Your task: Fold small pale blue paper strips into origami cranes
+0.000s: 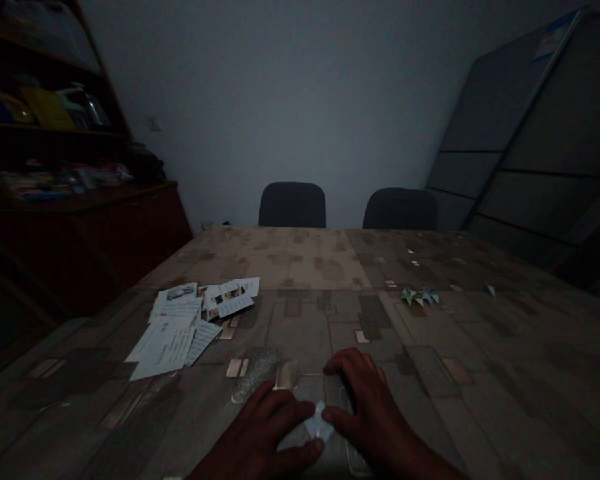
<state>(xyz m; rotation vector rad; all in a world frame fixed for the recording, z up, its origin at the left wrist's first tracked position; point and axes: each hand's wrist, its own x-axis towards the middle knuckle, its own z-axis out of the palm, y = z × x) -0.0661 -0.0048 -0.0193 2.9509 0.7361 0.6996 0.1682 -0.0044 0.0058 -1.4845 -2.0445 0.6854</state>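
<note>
A small, pale piece of folded paper [319, 424] is between my two hands, low in the view and close to the tabletop. On its left side, my left hand [275, 427] pinches it, index finger at the upper edge and thumb at the lower. My right hand [365, 400] presses its thumb against the paper's right side. The other right fingers curve forward over the table, apart from the thumb. How the paper is folded is hard to make out in the dim light.
Printed paper sheets [167, 340] lie overlapping on the left of the patterned tablecloth [300, 320]. Small folded paper shapes [420, 297] stand at the right, with another folded piece [489, 289] farther right. Two chairs [293, 205] are beyond the far edge; a shelf cabinet [80, 227] is left.
</note>
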